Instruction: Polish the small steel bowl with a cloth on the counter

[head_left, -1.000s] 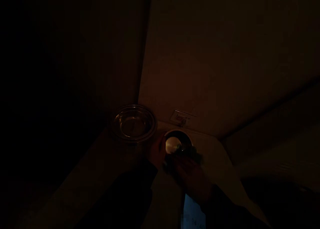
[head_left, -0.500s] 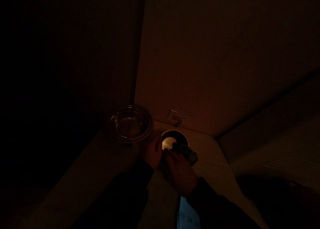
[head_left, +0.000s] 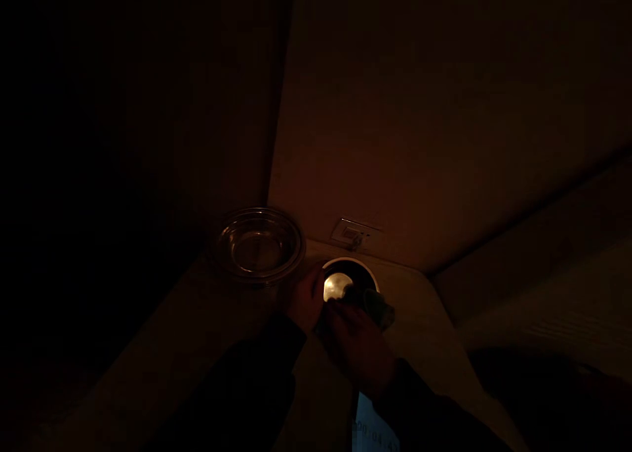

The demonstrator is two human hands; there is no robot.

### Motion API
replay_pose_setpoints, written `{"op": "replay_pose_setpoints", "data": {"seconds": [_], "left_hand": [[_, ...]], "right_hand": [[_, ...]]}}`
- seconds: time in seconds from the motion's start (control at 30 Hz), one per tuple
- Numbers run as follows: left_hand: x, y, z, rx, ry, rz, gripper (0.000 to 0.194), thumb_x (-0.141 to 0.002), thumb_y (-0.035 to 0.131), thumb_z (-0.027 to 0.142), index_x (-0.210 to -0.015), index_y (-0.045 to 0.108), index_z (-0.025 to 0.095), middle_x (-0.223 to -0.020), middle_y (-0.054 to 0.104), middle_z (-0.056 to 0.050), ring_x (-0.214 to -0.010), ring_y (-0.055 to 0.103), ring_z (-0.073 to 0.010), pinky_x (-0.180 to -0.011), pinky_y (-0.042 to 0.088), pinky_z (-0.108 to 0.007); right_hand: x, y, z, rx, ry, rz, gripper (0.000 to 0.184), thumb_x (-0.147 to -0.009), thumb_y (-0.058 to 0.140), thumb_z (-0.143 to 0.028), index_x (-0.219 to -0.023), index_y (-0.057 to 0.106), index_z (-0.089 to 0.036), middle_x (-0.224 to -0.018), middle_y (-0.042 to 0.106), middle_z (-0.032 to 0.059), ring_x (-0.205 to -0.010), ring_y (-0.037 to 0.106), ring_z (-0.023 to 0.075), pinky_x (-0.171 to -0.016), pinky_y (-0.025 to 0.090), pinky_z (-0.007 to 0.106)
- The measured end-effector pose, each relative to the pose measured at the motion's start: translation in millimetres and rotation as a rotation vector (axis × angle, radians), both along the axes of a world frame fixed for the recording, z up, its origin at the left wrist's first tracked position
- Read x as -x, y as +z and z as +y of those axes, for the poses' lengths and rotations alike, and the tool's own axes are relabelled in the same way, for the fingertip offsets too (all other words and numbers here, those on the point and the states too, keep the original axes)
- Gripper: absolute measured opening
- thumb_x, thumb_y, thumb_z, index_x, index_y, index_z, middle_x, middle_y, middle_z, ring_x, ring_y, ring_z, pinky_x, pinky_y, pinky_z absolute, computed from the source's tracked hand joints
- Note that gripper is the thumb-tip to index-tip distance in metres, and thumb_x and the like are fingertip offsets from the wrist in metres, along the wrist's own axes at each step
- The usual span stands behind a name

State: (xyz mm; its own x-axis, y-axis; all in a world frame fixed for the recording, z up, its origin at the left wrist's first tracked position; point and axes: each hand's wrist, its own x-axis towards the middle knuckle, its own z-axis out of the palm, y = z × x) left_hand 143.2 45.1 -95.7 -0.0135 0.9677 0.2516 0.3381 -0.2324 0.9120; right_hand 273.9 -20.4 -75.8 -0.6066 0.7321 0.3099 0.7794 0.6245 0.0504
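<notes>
The scene is very dark. A small round cup (head_left: 356,272) with a bright pale patch inside stands on a light counter. My left hand (head_left: 305,301) is wrapped against the cup's left side. My right hand (head_left: 356,345) is closed on a small greenish jar-like object (head_left: 379,306), tilted at the cup's near right rim. What the jar holds is too dim to make out. Both sleeves are dark.
A clear glass bowl (head_left: 257,245) sits left of the cup near the wall corner. A wall socket (head_left: 351,232) lies just behind the cup. A lit bluish screen (head_left: 374,427) glows at the bottom edge. The counter (head_left: 424,320) ends in a rounded right edge.
The hands stay at the cup with only small shifts. A second ago the right hand and its object were blurred low at the rim; now the greenish object shows tilted at the cup's right.
</notes>
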Motion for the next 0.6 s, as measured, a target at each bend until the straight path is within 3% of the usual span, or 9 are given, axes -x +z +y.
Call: {"op": "replay_pose_setpoints", "data": {"seconds": [0.13, 0.37, 0.6], "left_hand": [[0.7, -0.4, -0.4, -0.025, -0.011, -0.052, 0.033, -0.087, 0.041, 0.027, -0.105, 0.067, 0.018, -0.104, 0.072, -0.007, -0.095, 0.067, -0.0196, -0.085, 0.053, -0.030], [-0.3, 4.8, 0.8, 0.077, -0.028, -0.258, 0.031, -0.086, 0.044, 0.027, -0.102, 0.067, 0.015, -0.102, 0.072, -0.007, -0.095, 0.067, -0.0184, -0.085, 0.052, -0.029], [-3.4, -6.3, 0.0, 0.074, -0.128, -0.100, 0.034, -0.088, 0.040, 0.029, -0.111, 0.062, 0.017, -0.108, 0.070, -0.008, -0.100, 0.065, -0.0193, -0.087, 0.051, -0.032]], "right_hand": [[0.5, -2.0, -1.6, 0.037, 0.001, 0.006, 0.038, -0.087, 0.049, -0.013, -0.124, 0.049, -0.007, -0.115, 0.061, 0.0206, -0.105, 0.058, 0.0269, -0.085, 0.051, 0.041], [-4.2, -6.9, -1.1, -0.011, 0.012, -0.010, 0.030, -0.090, 0.042, -0.012, -0.117, 0.052, -0.005, -0.109, 0.064, 0.0212, -0.102, 0.060, 0.0279, -0.082, 0.053, 0.040], [-8.7, -14.7, 9.8, -0.006, -0.071, 0.067, 0.035, -0.091, 0.040, -0.014, -0.125, 0.045, -0.007, -0.109, 0.064, 0.0196, -0.099, 0.062, 0.0267, -0.083, 0.053, 0.040]]}}
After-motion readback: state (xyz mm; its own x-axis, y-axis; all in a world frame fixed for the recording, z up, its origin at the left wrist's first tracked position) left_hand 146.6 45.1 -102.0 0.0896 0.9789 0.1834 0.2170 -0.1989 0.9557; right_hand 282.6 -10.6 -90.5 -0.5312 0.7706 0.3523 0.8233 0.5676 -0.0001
